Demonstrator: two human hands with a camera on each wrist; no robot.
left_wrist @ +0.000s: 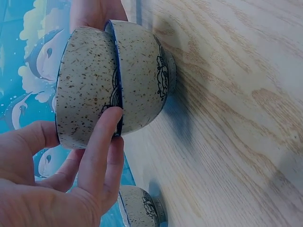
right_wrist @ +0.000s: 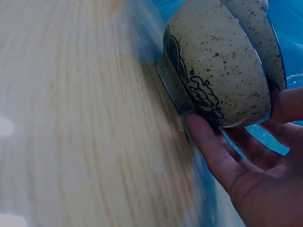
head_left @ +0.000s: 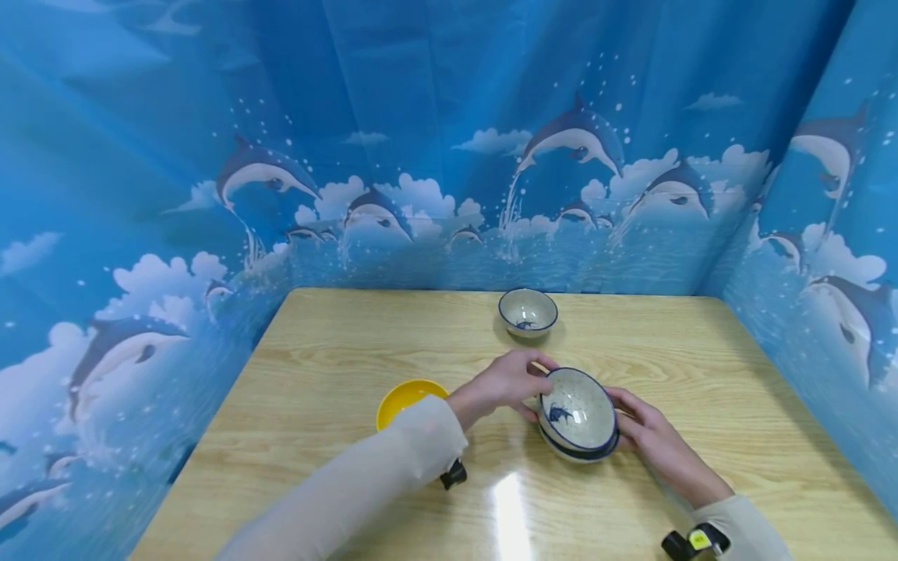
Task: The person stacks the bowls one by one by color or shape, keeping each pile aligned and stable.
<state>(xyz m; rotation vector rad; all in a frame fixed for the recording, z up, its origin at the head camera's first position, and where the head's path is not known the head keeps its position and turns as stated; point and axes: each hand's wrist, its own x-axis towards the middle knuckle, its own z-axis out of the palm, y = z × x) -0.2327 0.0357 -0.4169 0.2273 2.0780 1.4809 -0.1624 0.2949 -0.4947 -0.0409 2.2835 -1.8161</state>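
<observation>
A speckled blue-rimmed bowl [head_left: 581, 409] sits nested inside a second, matching lower bowl [head_left: 578, 453], right of the table's middle. My left hand [head_left: 510, 379] grips the upper bowl at its left side; in the left wrist view its fingertips reach down to the lower bowl's rim. From the right, my right hand [head_left: 655, 436] holds the lower bowl, one finger low by the foot and the thumb up near the rims. A wave-like dark pattern [right_wrist: 203, 97] shows on the lower bowl's outside. The lower bowl's inside is hidden by the upper one.
Behind the stack stands another speckled bowl [head_left: 528, 313], near the table's far edge. A yellow bowl [head_left: 407, 397] lies left of it, partly covered by the left sleeve [head_left: 379, 460]. Dolphin-printed curtains [head_left: 421, 140] enclose the wooden table [head_left: 316, 351].
</observation>
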